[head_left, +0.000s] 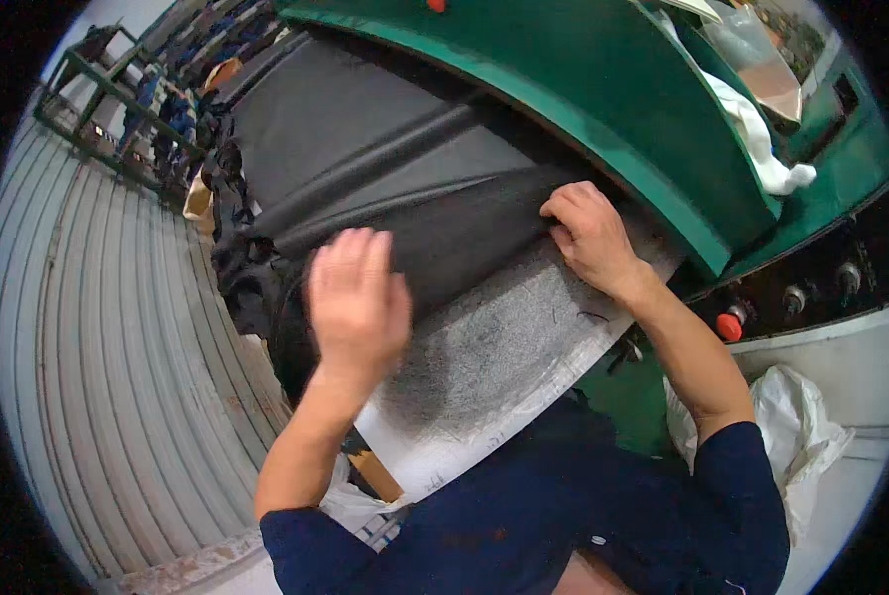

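Observation:
A large black sheet (385,149), like leather or coated fabric, lies in folds over a worn, scratched white board (474,357). At the sheet's near right edge, my right hand (593,238) has its fingers curled, pinching the edge. My left hand (357,302) is slightly blurred, its fingers stretched out above the near left part of the sheet. Nothing shows in it; whether it touches the sheet I cannot tell. The sheet's left edge is ragged and bunched.
A green machine beam (563,89) spans the far side, close beyond my right hand. Red button (730,325) sits on the machine at right. White cloth (757,134) lies on the beam. Corrugated metal wall (117,327) and a green rack (107,109) stand at left; white plastic bag (801,426), lower right.

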Demonstrator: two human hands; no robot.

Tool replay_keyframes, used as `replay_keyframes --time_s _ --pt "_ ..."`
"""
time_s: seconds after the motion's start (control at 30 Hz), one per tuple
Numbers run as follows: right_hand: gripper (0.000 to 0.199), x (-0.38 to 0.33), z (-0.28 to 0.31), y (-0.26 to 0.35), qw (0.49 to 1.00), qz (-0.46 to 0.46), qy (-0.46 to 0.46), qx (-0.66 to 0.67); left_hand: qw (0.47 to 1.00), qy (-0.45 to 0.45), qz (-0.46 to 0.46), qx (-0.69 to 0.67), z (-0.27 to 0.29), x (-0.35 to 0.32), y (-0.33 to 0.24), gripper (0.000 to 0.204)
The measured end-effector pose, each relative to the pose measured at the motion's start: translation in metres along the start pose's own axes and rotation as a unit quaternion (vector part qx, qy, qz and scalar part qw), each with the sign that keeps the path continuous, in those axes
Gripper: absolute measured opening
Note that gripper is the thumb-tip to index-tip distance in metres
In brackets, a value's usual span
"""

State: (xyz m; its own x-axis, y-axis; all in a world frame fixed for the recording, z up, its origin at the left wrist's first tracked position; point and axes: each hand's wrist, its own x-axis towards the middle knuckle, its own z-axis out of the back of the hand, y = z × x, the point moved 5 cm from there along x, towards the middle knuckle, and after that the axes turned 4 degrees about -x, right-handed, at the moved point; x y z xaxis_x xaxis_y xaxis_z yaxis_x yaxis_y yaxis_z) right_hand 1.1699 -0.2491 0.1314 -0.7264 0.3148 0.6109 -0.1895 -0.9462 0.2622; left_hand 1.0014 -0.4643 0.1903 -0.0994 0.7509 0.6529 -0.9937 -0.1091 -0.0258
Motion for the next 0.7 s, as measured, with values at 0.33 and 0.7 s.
replay_keyframes --time_s 0.33,0.7 --pt "0.031 0.017 0.001 0.003 0.993 -0.057 0.094 0.033 0.997 0.031 0.068 -0.001 -0.021 -0.074 0.018 0.058" --pt "0.035 0.010 -0.003 0.015 0.996 -0.022 0.081 0.012 0.968 0.002 0.189 -0.164 -0.049 -0.097 0.006 0.015"
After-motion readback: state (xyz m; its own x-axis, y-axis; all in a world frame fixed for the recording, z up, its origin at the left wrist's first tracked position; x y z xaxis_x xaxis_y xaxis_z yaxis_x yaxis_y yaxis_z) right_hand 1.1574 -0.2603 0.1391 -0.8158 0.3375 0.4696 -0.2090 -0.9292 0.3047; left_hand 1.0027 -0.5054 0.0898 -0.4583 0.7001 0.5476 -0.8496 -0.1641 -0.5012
